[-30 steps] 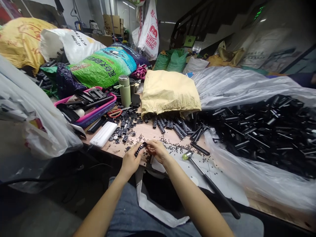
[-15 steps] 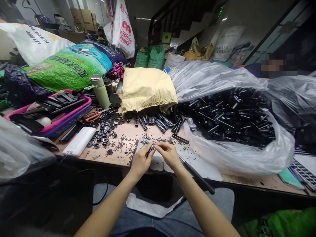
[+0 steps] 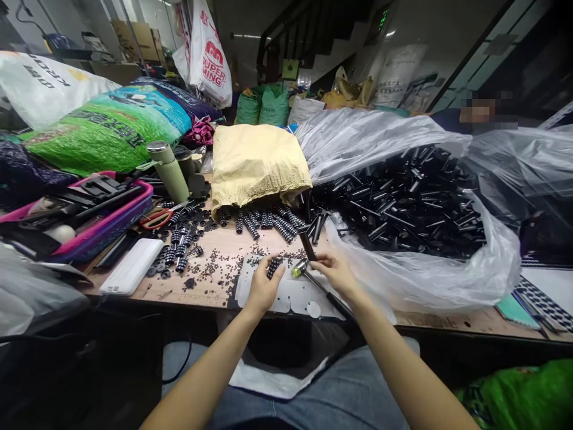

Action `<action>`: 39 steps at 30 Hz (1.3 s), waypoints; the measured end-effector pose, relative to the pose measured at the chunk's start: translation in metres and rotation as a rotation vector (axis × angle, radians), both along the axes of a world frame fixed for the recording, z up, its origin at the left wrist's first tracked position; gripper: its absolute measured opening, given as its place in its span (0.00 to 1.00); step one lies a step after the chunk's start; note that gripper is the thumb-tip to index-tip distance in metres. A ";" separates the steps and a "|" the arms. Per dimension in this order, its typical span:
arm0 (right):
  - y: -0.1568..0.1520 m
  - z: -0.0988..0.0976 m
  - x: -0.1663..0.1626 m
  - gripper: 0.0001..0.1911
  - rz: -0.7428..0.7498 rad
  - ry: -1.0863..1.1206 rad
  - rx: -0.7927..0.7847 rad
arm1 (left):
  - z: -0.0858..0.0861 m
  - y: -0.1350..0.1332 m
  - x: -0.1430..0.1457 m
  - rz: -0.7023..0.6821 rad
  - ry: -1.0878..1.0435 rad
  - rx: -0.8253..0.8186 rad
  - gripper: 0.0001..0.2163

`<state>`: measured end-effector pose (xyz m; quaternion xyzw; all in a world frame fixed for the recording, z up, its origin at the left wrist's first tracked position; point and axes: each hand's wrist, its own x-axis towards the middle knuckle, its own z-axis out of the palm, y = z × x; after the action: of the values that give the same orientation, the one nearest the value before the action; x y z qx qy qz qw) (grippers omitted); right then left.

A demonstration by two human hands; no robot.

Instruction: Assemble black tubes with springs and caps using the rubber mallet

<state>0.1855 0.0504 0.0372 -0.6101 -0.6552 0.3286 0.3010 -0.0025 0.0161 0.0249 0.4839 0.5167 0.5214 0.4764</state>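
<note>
Our left hand [image 3: 263, 288] is closed on a ribbed stack [image 3: 273, 267] over the near tabletop [image 3: 197, 291]; our right hand [image 3: 338, 273] pinches a black tube [image 3: 308, 245] beside the hammer [image 3: 297, 269]. Both parts look light, stiff and smooth; we would grip their middles.

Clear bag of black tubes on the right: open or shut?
Open: the clear bag has its mouth spread wide, and the black tubes lie exposed inside.
</note>
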 end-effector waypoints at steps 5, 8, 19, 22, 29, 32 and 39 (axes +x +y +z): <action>-0.036 0.008 -0.039 0.36 0.242 0.102 0.049 | 0.010 0.008 0.007 -0.092 -0.321 -0.262 0.15; -0.039 0.021 -0.041 0.55 0.332 -0.139 0.286 | 0.014 0.005 0.007 -0.142 -0.295 -0.286 0.14; -0.049 0.025 -0.050 0.52 0.453 -0.167 0.457 | 0.020 -0.002 0.011 -0.082 -0.620 -0.233 0.15; -0.049 0.023 -0.050 0.52 0.445 -0.186 0.424 | 0.021 -0.002 0.015 -0.112 -0.609 -0.286 0.17; -0.048 0.015 -0.048 0.52 0.401 -0.159 0.317 | 0.026 0.000 0.015 -0.171 -0.574 -0.432 0.16; -0.050 0.012 -0.047 0.51 0.355 -0.152 0.315 | 0.025 0.001 0.015 -0.214 -0.539 -0.467 0.16; -0.050 -0.011 -0.052 0.43 0.181 -0.299 0.403 | 0.005 -0.009 0.023 -0.185 0.188 0.031 0.19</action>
<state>0.1338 0.0007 0.0264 -0.5184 -0.7966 0.1231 0.2857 0.0210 0.0067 0.0298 0.5835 0.5042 0.4357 0.4643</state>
